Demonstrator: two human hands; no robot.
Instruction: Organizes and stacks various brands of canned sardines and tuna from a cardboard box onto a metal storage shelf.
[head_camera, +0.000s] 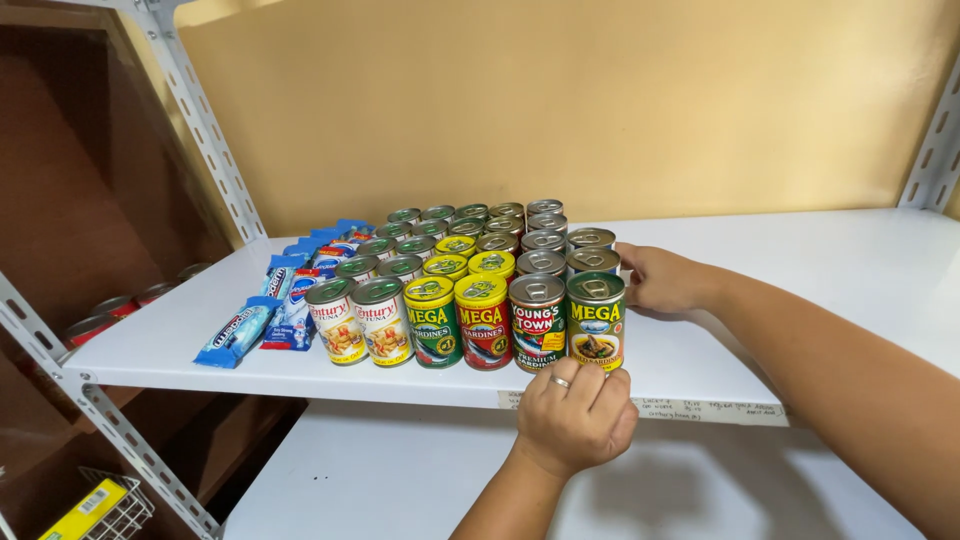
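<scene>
Flanking front can (596, 320), hands (577, 412) at shelf edge (400, 388)

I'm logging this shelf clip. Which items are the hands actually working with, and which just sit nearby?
In hand:
- left hand
- right hand
- green-labelled tin can at row's end
- rows of tin cans

Just nearby:
- blue snack packets
- white metal shelf

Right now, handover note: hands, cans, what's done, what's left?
Left hand: at the shelf front edge, fingertips on the base of the front-right green can.
Right hand: open, flat against the right side of the can rows.
Done: cans stand upright in rows, six across the front; blue packets lined up at their left.
Left: right column looks nearly squared; shelf space to the right is unfilled.
</scene>
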